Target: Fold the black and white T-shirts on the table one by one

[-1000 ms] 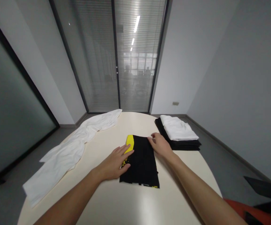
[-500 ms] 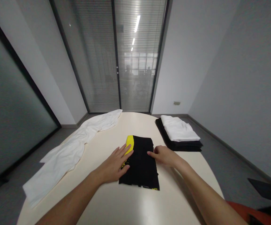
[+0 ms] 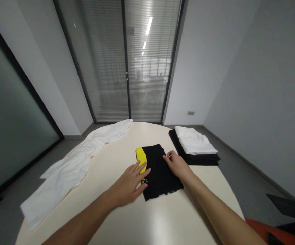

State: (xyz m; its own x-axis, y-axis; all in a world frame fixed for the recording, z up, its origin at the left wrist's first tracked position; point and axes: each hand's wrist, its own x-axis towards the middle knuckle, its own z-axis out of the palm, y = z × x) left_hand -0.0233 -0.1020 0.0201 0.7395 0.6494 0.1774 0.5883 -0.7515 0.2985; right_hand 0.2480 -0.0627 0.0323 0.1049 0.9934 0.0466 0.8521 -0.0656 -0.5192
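Note:
A folded black garment [image 3: 160,173] with a yellow patch at its left side lies on the table in front of me, turned at a slant. My left hand [image 3: 131,183] rests over its left edge, fingers spread, the fingertips on the yellow part and the black cloth. On the opposite side, my right hand [image 3: 174,163] has its thumb and curled fingers closed at the garment's upper right edge. The undersides of the right fingers are partly hidden.
A long white garment [image 3: 80,163] stretches along the table's left edge. At the right stands a stack of folded black clothes [image 3: 201,160] topped by a folded white garment [image 3: 195,141]. The pale table [image 3: 111,224] has a rounded far edge; an orange chair [image 3: 264,231] shows at lower right.
The black and yellow garment has turned on the table, its near end swinging to the right. My left hand has shifted rightward with it; my right hand has moved slightly farther away from me.

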